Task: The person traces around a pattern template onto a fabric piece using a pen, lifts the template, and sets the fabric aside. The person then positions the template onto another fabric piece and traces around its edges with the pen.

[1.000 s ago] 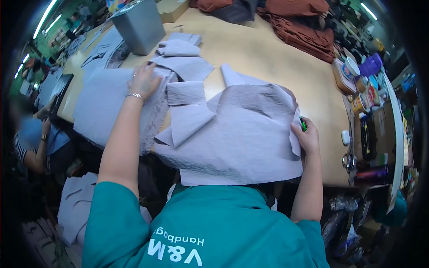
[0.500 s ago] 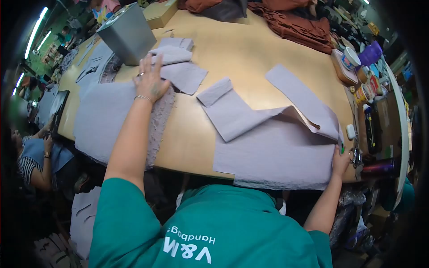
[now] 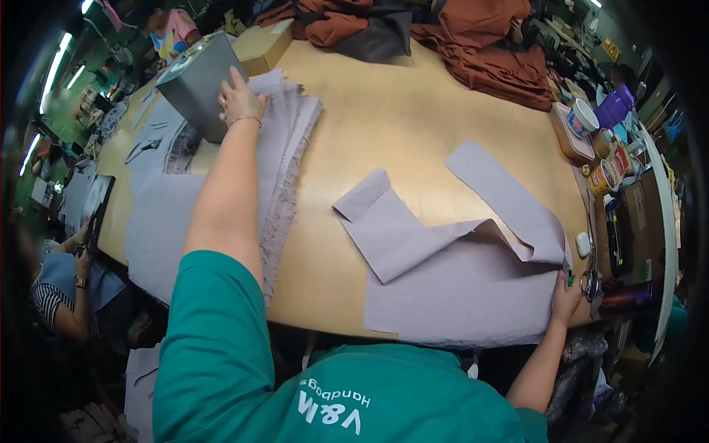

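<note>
My left hand (image 3: 242, 102) is stretched out over the far end of a stack of lilac-grey fabric (image 3: 277, 170) with frayed edges. Its fingers are spread and hold nothing; they are at the side of a tall grey metal block (image 3: 198, 92), and whether they press on it is unclear. At the right, my right hand (image 3: 566, 299) is closed beside the corner of a large lilac-grey fabric piece (image 3: 458, 295). A small dark and green item shows at its fingertips, too small to name. Partly folded strips of the same fabric (image 3: 406, 240) lie over that piece.
Scissors (image 3: 591, 284) and a white case (image 3: 583, 245) lie by my right hand. Tubs (image 3: 583, 118) line the right edge. Rust-brown fabric (image 3: 502, 70) and a cardboard box (image 3: 266, 46) are at the back. Another person's hands (image 3: 80, 251) are at the far left.
My left hand has moved away from me to the grey block. The folded fabric at the left stack's far end now lies spread out flat. My right hand stays at the fabric corner.
</note>
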Available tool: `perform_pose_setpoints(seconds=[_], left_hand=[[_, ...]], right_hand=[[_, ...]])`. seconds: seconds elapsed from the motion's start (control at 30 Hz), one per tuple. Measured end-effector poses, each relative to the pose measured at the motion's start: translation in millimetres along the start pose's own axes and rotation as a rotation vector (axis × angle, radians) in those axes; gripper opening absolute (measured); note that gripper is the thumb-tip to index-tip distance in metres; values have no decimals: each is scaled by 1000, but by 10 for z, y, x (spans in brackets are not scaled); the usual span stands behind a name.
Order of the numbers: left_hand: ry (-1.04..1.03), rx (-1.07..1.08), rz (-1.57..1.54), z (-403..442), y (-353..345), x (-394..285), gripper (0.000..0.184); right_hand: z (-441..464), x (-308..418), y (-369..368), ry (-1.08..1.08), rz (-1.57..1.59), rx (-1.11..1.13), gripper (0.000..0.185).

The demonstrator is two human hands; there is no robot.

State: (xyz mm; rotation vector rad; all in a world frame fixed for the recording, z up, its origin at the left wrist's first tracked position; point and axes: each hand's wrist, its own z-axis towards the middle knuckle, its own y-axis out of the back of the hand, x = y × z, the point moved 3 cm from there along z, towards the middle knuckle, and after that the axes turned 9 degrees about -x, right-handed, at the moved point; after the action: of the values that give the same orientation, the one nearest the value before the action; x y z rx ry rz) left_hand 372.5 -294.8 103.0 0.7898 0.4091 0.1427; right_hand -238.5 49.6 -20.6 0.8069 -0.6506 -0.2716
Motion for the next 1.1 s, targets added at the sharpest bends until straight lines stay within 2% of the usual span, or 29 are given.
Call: perform_pose_setpoints(seconds=[0.03, 0.13, 0.2, 0.27, 0.37, 0.47, 0.57, 0.67, 0.7, 0.77, 0.8, 0.87, 0.9, 0.97, 1.0, 1.03, 1.07, 1.1], left_hand=[[-43, -115, 15, -48, -27, -26, 72], [-494, -223, -119, -451, 168, -287, 69], [-728, 113, -309, -1101, 419, -513, 64], [-791, 430, -362, -1757, 642, -604, 57], [-652, 651, -258, -2186, 654, -652, 49], [-333, 813, -532, -2113, 269, -611, 37], [-394, 742, -458, -1799, 107, -842, 25], [-582, 120, -587, -997, -67, -1241, 24], [-648, -91, -647, -767, 62, -1404, 25], [-569, -323, -532, -592, 256, -1687, 29], [-593, -339, -517, -662, 288, -1763, 30], [-656, -381, -488, -819, 335, -1878, 32], [-815, -204, -483, -925, 130, -1817, 36], [-822, 302, -334, -1419, -10, -1678, 39], [-817, 398, -289, -1699, -147, -1518, 46], [-731, 531, -171, -1930, 8, -1445, 49], [-634, 660, -49, -2150, 132, -1395, 53], [-607, 665, -54, -2253, 169, -1337, 54]], right_hand=[[-4, 46, 20, -16, 19, 10, 37], [-16, 161, 76, -49, 50, -6, 37], [-1, 218, 113, -16, 91, -52, 38], [19, 255, 137, -36, 141, -110, 38], [102, 147, 106, -128, 189, -26, 36], [100, 33, 91, -160, 199, 97, 33], [132, 131, 178, -188, 229, 209, 26], [-32, 179, 213, -509, 670, 402, 24], [-124, 250, 237, -560, 837, 448, 25], [-311, 374, 257, -541, 921, 438, 26], [-379, 406, 271, -535, 964, 431, 26], [-426, 425, 350, -533, 778, 388, 28], [-439, 421, 369, -535, 690, 365, 30], [-288, 244, 309, -394, 521, 260, 37], [-206, 205, 249, -329, 433, 210, 41], [-88, 373, 343, -363, 353, 203, 50], [62, 413, 273, -293, 287, 238, 50], [230, 437, 175, -218, 218, 278, 50]])
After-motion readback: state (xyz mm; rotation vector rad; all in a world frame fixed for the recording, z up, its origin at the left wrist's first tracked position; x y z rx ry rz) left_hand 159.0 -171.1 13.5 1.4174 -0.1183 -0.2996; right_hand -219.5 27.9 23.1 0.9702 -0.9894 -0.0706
